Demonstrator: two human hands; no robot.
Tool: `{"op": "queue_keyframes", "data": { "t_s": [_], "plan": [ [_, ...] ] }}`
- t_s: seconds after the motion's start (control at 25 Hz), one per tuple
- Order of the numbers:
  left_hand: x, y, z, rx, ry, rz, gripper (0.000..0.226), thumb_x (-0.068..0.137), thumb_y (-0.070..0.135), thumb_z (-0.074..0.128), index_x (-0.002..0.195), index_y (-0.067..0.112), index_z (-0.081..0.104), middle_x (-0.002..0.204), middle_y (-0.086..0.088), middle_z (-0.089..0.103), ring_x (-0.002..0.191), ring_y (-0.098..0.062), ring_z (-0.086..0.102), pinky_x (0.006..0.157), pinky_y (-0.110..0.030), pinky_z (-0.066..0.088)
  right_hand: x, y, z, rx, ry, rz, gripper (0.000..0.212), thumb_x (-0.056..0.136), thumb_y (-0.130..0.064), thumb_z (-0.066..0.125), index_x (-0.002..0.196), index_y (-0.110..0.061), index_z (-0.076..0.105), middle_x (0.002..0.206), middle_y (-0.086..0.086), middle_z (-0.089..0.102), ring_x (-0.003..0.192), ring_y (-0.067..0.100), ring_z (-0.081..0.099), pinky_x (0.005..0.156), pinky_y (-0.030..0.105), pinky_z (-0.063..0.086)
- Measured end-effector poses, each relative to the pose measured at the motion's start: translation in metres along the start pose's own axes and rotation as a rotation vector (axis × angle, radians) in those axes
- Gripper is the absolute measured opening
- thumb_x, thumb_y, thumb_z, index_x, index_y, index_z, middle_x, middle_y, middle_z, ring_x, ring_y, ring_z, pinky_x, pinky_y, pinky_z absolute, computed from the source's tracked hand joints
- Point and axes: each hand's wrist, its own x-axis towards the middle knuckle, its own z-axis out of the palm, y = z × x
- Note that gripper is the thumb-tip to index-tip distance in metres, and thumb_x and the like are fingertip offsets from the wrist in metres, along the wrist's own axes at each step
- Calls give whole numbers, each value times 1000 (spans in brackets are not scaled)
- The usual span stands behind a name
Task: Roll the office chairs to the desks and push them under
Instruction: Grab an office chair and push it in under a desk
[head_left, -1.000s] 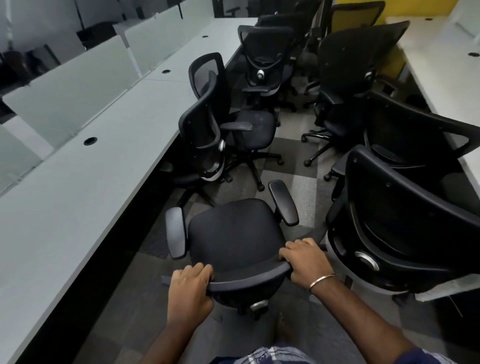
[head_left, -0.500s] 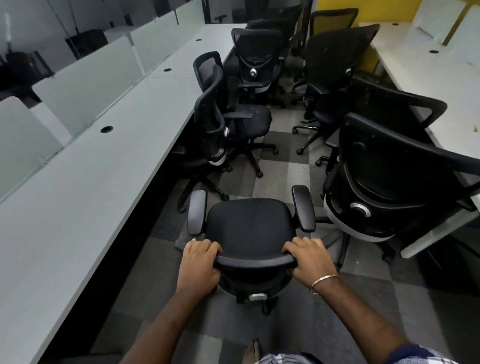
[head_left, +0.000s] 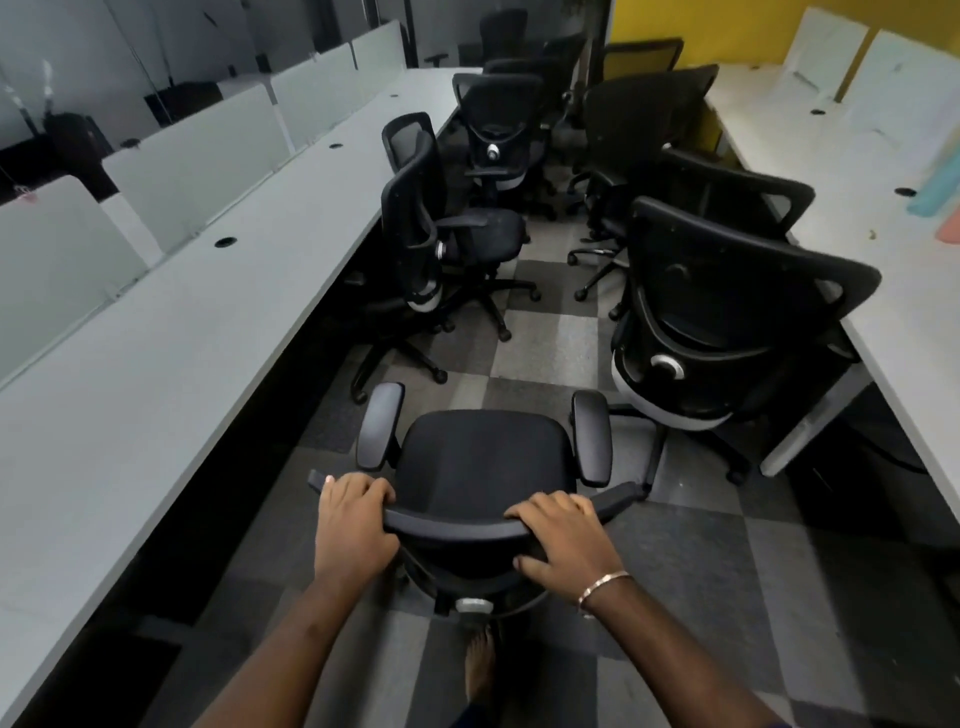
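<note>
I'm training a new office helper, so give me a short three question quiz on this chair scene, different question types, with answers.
1. True or false: both hands grip the top of the backrest of the nearest chair.
2. Which wrist wears the bracelet? A) left B) right
3. Fill in: the held chair stands in the aisle between the left desk and the ____ desk.

Key: 1. True: the left hand and right hand curl over it. 2. B. 3. right.

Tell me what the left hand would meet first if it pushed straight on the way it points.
Probably the chair's left armrest, just ahead of the left hand gripping the backrest rim; depth is hard to judge.
</note>
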Motion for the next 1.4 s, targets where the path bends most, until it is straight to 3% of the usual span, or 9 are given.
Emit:
{"op": "queue_keyframes", "data": {
  "t_s": [0.24, 0.68, 0.8, 1.04, 1.4],
  "plan": [
    [-104, 4, -10, 90, -44, -37, 26, 67, 17, 71, 90, 26, 63, 93, 5, 53, 102, -25, 53, 105, -53, 39, -95, -46, 18, 0, -26, -31, 64, 78, -57, 60, 137, -38, 49, 127, -13, 53, 120, 17, 48, 106, 38, 31],
    [-296, -14, -16, 61, -49, 26, 41, 65, 18, 71, 105, 25, 65, 101, 5, 51, 109, -24, 52, 117, -56, 31, -263, -124, 56, -28, 12, 41, 56, 79, -58, 56, 133, -43, 51, 122, -18, 52, 119, 12, 49, 106, 35, 30],
    [-348, -21, -16, 79, -79, 91, 45, 71, 27, 67, 115, 30, 61, 108, 7, 49, 116, -20, 48, 123, -52, 23, -304, -148, 64, -58, 23, 110, 55, 78, -57, 59, 130, -43, 54, 120, -18, 54, 118, 12, 50, 105, 34, 28],
    [-467, -36, -22, 140, -118, 185, 47, 80, 45, 65, 125, 31, 58, 115, 7, 50, 122, -21, 47, 125, -51, 21, -409, -202, 84, -63, 6, 184, 53, 74, -55, 67, 125, -43, 59, 116, -18, 55, 115, 13, 49, 101, 32, 25],
    [-640, -31, -28, 98, -113, 143, 47, 75, 42, 66, 120, 31, 59, 116, 9, 48, 121, -20, 46, 124, -51, 22, -566, -256, 116, -29, 14, 150, 53, 75, -56, 63, 126, -44, 57, 117, -20, 54, 115, 13, 49, 102, 33, 28]
  ]
}}
